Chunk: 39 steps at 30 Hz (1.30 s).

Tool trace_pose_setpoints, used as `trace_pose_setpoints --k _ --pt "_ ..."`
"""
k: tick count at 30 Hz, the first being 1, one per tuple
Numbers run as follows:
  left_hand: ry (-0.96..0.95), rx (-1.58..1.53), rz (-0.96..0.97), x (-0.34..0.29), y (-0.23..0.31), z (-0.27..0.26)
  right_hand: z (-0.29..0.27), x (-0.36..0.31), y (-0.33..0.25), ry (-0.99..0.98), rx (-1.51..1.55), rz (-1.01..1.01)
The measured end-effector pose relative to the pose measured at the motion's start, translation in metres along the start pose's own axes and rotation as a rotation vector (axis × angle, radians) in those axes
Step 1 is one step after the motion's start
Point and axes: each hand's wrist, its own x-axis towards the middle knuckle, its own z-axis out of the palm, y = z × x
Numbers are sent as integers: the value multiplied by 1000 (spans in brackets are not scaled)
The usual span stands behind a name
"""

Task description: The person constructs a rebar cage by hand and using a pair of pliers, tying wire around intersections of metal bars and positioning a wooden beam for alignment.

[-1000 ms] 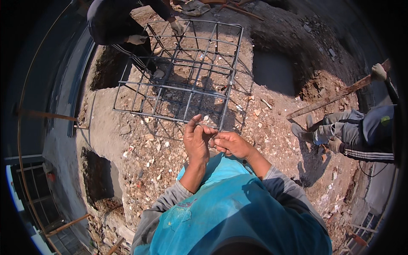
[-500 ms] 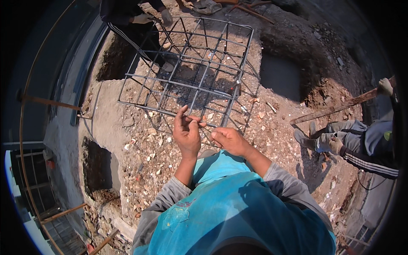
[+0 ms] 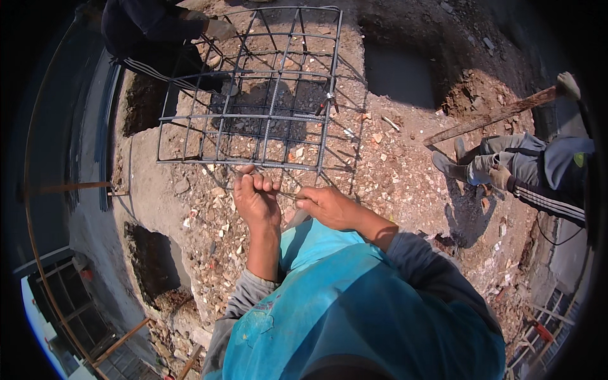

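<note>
A thin dark wire (image 3: 289, 196) stretches between my two hands, close in front of my body. My left hand (image 3: 258, 201) is raised palm toward me, its fingers curled around one end. The other end is pinched between the thumb and forefinger of my right hand (image 3: 332, 208). Just beyond my hands stands a rebar cage (image 3: 269, 117) of crossed steel bars, its near bar close past my left fingertips. Pincers (image 3: 328, 102) with dark and reddish handles hang on the cage's right side.
At the cage's far left a gloved co-worker (image 3: 149, 28) bends over it. Another person (image 3: 532, 164) at right holds a wooden plank (image 3: 494, 117). Square pits (image 3: 402, 73) open at back right, far left and near left (image 3: 155, 259). Rubble (image 3: 380, 171) covers the ground.
The cage appears farther up and left in the view. My hands have shifted left and moved slightly apart, with my left fingers curled tighter. The left co-worker's arm now reaches onto the cage.
</note>
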Motion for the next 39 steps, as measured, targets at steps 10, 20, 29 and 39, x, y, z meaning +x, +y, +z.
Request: trace_pose_setpoints --k 10,20,29,39 --pt "337 -4 94 79 9 4 -42 -89 27 175 -853 -44" --pt "398 123 58 126 -41 -6 -64 -116 55 -2 -446 215" --pt "314 199 -71 209 -103 -4 -127 -75 174 49 -515 144" --pt "221 386 -408 112 -222 -82 2 -75 203 123 193 584"
